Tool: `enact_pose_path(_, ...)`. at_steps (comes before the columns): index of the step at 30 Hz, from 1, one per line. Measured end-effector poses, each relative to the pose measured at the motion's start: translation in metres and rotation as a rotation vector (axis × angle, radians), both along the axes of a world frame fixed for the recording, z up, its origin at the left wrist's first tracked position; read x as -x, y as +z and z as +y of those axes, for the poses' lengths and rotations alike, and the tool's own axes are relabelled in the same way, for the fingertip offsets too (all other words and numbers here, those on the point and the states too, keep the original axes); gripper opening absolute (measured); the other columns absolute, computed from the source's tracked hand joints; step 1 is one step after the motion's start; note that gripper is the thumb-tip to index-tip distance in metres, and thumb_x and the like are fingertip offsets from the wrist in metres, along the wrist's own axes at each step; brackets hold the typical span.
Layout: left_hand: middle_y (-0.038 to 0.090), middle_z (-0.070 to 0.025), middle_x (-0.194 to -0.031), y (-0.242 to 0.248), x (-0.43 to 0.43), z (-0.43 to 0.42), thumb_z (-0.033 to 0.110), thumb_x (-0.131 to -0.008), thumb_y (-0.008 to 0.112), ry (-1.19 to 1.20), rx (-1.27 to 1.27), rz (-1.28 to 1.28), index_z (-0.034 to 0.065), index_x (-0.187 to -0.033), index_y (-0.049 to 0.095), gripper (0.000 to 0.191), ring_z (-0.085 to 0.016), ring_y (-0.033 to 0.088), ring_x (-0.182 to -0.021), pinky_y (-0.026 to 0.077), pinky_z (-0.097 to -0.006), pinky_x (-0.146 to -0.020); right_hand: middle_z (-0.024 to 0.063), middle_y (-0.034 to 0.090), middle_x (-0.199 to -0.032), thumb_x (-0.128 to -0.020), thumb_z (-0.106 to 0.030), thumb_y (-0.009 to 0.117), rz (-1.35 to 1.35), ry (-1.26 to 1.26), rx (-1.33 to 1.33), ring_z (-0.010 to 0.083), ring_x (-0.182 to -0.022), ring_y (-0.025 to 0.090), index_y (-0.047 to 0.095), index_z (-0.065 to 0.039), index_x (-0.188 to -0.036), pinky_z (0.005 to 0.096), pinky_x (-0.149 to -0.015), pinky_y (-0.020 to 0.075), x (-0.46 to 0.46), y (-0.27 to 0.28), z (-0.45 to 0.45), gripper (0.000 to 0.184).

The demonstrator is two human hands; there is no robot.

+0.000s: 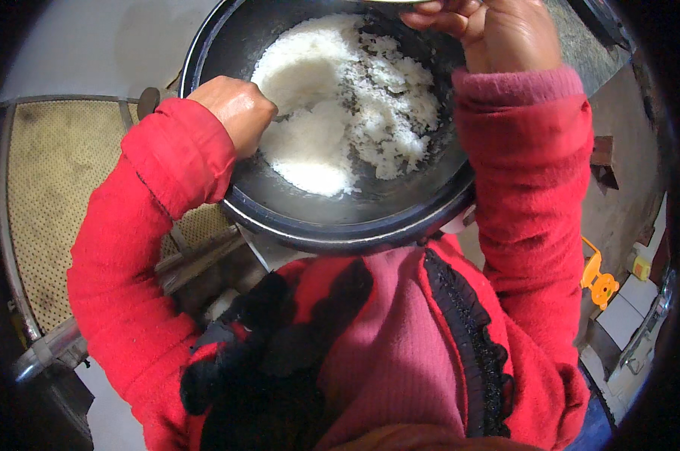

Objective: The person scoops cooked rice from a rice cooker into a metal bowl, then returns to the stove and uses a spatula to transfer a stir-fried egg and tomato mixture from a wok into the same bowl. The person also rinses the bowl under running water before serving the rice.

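A wide dark round pot (340, 228) is in front of my body, its near rim close to my chest. White cooked rice (312, 135) lies inside, smooth and heaped on the left, loose and clumped on the right. My left hand (235, 110) is closed in a fist over the pot's left rim. A thin sliver of what looks like a utensil shows beside its knuckles; the rest of it is hidden. At the top edge, my right hand (481, 28) pinches the pale rim of a dish (393, 1), which is mostly cut off by the frame.
A chair with a yellowish woven panel (63, 203) and metal frame stands at the left. On the right, an orange plastic item (602, 287) is near some pale boxes (622, 321). A small brown block (603, 151) rests on the floor.
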State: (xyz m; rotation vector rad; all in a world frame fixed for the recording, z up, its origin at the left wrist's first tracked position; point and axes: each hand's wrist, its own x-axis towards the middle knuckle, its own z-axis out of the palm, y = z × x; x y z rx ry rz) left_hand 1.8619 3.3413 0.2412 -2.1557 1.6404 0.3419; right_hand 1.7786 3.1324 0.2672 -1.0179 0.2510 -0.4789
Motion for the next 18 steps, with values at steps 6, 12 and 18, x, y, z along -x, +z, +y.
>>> enact_pose_path(6,0.052,-0.0147,-0.056,0.001,0.004,-0.001,0.004,-0.058,0.050,0.029,-0.002,0.106,0.0019,-0.062,0.055,0.007,-0.029,0.054,-0.055,0.044,-0.0353,-0.051,0.0094,0.048,-0.061,-0.072,-0.002,0.043,0.081,-0.080,0.058,0.0180,-0.043,0.051,0.037,-0.002,-0.077,0.0272,-0.037,0.0487,0.000,0.005,0.002,0.008)
enact_pose_path(12,0.054,-0.0153,-0.060,-0.002,0.007,-0.001,0.004,-0.057,0.051,0.054,-0.042,0.188,0.0028,-0.070,0.059,0.015,-0.029,0.054,-0.057,0.044,-0.0354,-0.054,0.0084,0.047,-0.061,-0.072,-0.003,0.044,0.056,-0.107,0.059,0.0166,-0.043,0.049,0.039,-0.002,-0.076,0.0268,-0.037,0.0484,0.001,0.004,0.007,0.006)
enact_pose_path(18,0.055,-0.0145,-0.062,-0.002,0.012,-0.004,0.004,-0.057,0.051,0.078,-0.060,0.264,0.0056,-0.071,0.059,0.016,-0.030,0.054,-0.058,0.044,-0.0358,-0.055,0.0078,0.047,-0.061,-0.072,-0.003,0.045,0.080,-0.100,0.009,0.0173,-0.042,0.049,0.040,-0.002,-0.077,0.0282,-0.037,0.0483,0.000,0.003,0.003,0.007)
